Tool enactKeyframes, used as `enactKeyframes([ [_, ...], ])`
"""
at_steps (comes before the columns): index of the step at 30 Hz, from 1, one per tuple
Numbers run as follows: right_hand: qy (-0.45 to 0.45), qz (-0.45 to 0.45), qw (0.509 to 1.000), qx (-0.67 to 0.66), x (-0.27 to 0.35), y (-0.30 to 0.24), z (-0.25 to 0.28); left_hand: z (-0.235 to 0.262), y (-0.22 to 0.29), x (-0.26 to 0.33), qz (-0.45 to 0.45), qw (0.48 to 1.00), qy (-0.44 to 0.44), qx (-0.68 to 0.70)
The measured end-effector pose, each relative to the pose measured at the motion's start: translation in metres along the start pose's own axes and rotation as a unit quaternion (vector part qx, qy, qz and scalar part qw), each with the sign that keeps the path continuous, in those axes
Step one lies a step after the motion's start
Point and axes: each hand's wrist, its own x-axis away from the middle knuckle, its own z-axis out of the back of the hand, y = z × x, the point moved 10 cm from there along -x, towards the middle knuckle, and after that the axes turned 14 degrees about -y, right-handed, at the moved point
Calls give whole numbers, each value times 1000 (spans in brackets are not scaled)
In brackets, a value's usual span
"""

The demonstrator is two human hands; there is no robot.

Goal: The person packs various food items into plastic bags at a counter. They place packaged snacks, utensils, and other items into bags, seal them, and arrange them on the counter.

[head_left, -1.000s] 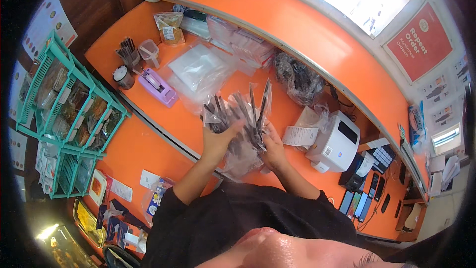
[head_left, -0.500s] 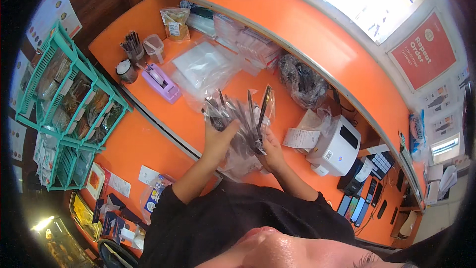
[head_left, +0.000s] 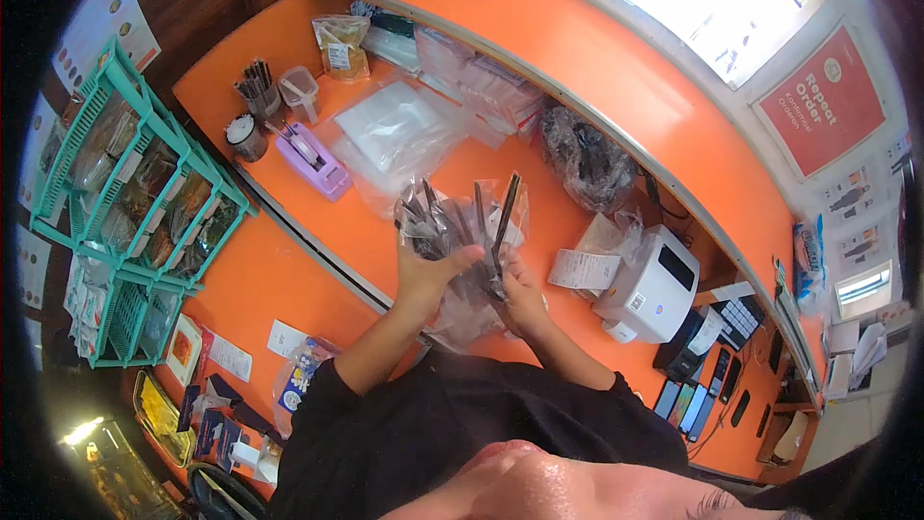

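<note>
Above the orange counter [head_left: 375, 241], both hands hold thin dark sticks in clear plastic wrapping. My left hand [head_left: 426, 276] is closed around a bunch of wrapped dark sticks [head_left: 430, 217], its thumb laid across toward the right. A smaller group of wrapped dark sticks [head_left: 506, 217] is pinched in my right hand [head_left: 521, 297], standing up and leaning right. Their exact kind is too blurred to tell. Below the hands, a crumpled clear plastic bag [head_left: 464, 320] hangs close to my body.
Ahead lie clear plastic sheets [head_left: 385, 125] and a purple tape dispenser [head_left: 313, 164]. Green stacked baskets [head_left: 125, 183] with wrapped packets stand left. On the right are a white printer [head_left: 654, 284], a crumpled clear bag of dark items [head_left: 587, 159] and several phones [head_left: 685, 404]. A raised orange shelf [head_left: 539, 14] runs along the back.
The sticks in my right hand have separated further from the left bunch. My right hand has dropped slightly, and my left thumb has shifted right.
</note>
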Motion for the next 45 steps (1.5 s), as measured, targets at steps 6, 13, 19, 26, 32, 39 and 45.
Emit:
enactKeyframes([
  [6, -47, 13, 983, 177, -2, -11, -13, -5, 5, -4, -10, 999, 5, -38],
  [13, -37, 125, 898, 421, -1, -78, -46, 21, -42, -13, -5, 995, -5, -97],
  [19, 27, 141, 808, 571, -32, -98, -33, 27, -49, -23, 24, 996, 17, -84],
  [26, 199, 317, 337, 864, -68, -206, 62, 135, -26, 27, 58, 986, 153, -15],
  [32, 129, 257, 444, 848, -102, -121, -33, 186, 11, 105, -46, 958, 270, 85],
  [39, -352, -34, 782, 513, -84, 64, -218, 183, 23, 158, -1, 955, 279, 99],
  [45, -385, -111, 847, 349, -101, 135, -230, 220, 54, 217, -47, 932, 354, 66],
])
